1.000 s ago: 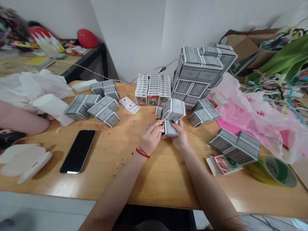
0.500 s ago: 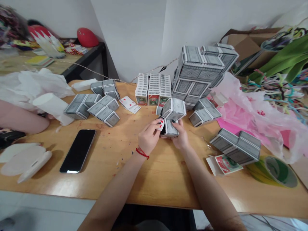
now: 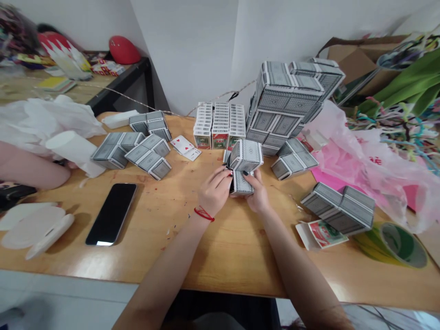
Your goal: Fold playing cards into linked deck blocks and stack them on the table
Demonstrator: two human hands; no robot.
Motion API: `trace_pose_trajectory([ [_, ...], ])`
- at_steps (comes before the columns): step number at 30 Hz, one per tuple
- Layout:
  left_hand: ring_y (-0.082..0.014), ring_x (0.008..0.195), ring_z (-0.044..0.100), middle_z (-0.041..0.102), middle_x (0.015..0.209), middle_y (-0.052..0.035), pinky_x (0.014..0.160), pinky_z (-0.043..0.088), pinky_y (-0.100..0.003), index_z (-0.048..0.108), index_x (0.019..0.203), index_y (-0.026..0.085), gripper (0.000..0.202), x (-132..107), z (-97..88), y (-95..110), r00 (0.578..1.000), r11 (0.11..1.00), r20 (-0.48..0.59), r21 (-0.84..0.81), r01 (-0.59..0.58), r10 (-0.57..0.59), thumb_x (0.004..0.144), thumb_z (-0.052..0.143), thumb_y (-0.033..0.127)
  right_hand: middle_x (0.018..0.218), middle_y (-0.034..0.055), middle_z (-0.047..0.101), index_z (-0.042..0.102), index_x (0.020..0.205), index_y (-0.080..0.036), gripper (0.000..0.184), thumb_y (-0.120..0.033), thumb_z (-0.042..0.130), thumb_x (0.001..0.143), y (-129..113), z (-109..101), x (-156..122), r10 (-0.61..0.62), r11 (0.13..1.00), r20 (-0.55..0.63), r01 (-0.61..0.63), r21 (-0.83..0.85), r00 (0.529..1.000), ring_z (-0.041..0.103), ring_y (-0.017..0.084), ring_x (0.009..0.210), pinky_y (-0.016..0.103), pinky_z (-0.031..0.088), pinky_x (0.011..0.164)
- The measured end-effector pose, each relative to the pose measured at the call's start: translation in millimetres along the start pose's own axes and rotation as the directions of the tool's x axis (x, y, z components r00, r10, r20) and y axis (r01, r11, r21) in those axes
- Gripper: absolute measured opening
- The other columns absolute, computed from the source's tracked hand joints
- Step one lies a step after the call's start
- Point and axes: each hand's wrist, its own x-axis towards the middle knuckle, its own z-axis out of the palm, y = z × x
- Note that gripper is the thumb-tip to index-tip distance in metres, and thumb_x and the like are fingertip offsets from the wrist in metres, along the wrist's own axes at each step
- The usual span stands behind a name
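A small stack of grey-backed playing cards (image 3: 242, 184) sits between my two hands at the middle of the wooden table (image 3: 220, 247). My left hand (image 3: 216, 191), with a red string on the wrist, presses its fingers against the stack's left side. My right hand (image 3: 257, 193) grips the stack from the right, fingers curled over its top. A folded card block (image 3: 246, 156) stands just behind the stack, touching or nearly touching it.
A black phone (image 3: 112, 214) lies at the left. Card blocks (image 3: 137, 151) lie at back left, a tall pile (image 3: 288, 103) at back right, boxed decks (image 3: 220, 126) by the wall. Green tape roll (image 3: 395, 245), pink bag (image 3: 371, 169) and another person's arm (image 3: 30, 169) border the table.
The red-suited card that showed at the stack's left edge is now covered by my left hand, which has closed in against the stack. The view has shifted slightly.
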Motion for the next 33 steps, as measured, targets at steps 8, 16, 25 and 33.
trace_pose_trajectory([
  [8, -0.0166, 0.104, 0.055, 0.064, 0.097, -0.0055, 0.090, 0.048, -0.033, 0.061, 0.079, 0.018, 0.017, 1.9, 3.7, 0.0, 0.998, 0.999, -0.057, -0.020, 0.034, -0.035, 0.080, 0.045, 0.013, 0.099, -0.0054, 0.059, 0.045, 0.106, -0.036, 0.047, -0.027, 0.063, 0.064, -1.2, -0.2, -0.5, 0.013, 1.000, 0.006, -0.013, 0.001, 1.000, 0.059, 0.019, 0.083, 0.037, 0.055, 0.061],
  [16, -0.0154, 0.104, 0.055, 0.064, 0.097, -0.0053, 0.090, 0.048, -0.031, 0.060, 0.078, 0.018, 0.015, 3.5, 2.9, 0.7, 0.996, 0.996, -0.064, -0.070, 0.054, -0.058, 0.080, 0.046, 0.013, 0.105, -0.0043, 0.058, 0.045, 0.109, -0.035, 0.049, -0.027, 0.063, 0.063, -2.8, 0.2, -0.6, 0.007, 1.000, 0.012, -0.007, 0.002, 1.000, 0.058, 0.020, 0.088, 0.036, 0.055, 0.061],
  [25, -0.0152, 0.105, 0.054, 0.064, 0.097, -0.0047, 0.091, 0.047, -0.031, 0.060, 0.079, 0.018, 0.016, 4.1, -1.3, 1.1, 0.998, 0.996, -0.033, -0.065, 0.054, -0.057, 0.080, 0.046, 0.012, 0.105, -0.0049, 0.058, 0.042, 0.112, -0.037, 0.053, -0.028, 0.063, 0.064, -2.0, -0.1, -0.2, 0.016, 1.000, 0.022, -0.016, 0.002, 1.000, 0.059, 0.019, 0.085, 0.037, 0.055, 0.062],
  [33, -0.0151, 0.105, 0.054, 0.064, 0.098, -0.0050, 0.092, 0.046, -0.030, 0.060, 0.080, 0.017, 0.015, 3.5, -0.6, 0.7, 0.998, 0.999, -0.058, -0.052, 0.010, -0.013, 0.079, 0.046, 0.011, 0.104, -0.0048, 0.058, 0.041, 0.112, -0.037, 0.054, -0.026, 0.063, 0.063, -2.2, -0.8, 0.4, 0.017, 1.000, 0.025, -0.017, 0.011, 1.000, 0.059, 0.020, 0.085, 0.036, 0.055, 0.060],
])
